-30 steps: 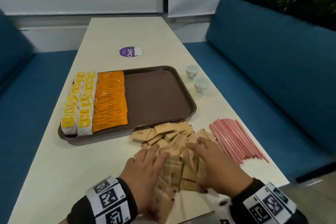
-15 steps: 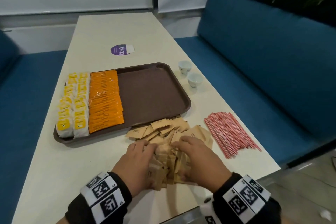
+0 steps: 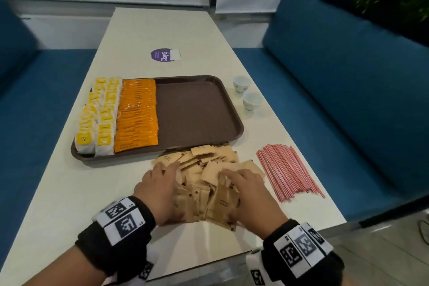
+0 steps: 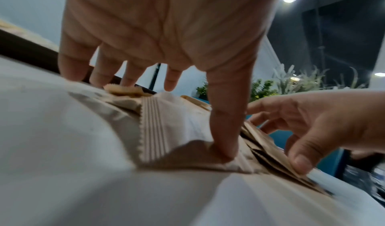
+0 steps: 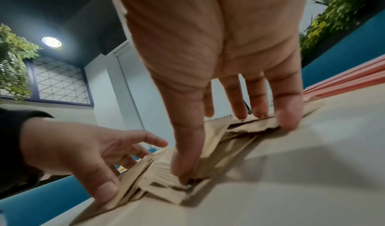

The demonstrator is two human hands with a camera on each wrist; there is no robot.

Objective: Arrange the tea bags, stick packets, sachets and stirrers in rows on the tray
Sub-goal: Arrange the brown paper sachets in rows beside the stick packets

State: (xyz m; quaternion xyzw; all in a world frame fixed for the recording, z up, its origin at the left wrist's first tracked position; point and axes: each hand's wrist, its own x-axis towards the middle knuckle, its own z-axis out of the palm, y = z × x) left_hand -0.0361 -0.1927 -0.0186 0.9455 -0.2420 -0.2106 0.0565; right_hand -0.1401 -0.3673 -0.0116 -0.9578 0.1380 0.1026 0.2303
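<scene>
A loose heap of brown paper sachets (image 3: 204,176) lies on the table just in front of the brown tray (image 3: 199,111). My left hand (image 3: 160,190) presses the heap's left side and my right hand (image 3: 248,195) its right side, fingers straight and spread. Several sachets stand on edge between the palms. In the wrist views each thumb pushes down on the sachets (image 4: 166,130) (image 5: 218,147). Yellow-and-white tea bags (image 3: 99,118) fill two rows at the tray's left, with orange stick packets (image 3: 137,114) in a row beside them. Red stirrers (image 3: 287,174) lie on the table at the right.
Two small white cups (image 3: 241,83) (image 3: 251,101) stand right of the tray. A purple round sticker (image 3: 162,54) is on the table beyond it. The tray's right half is bare. Blue benches flank the table, whose near edge is close to my wrists.
Both hands have come off the top of the spread sachets and pushed inward from the sides. The sachets are now bunched into a tighter heap between the palms.
</scene>
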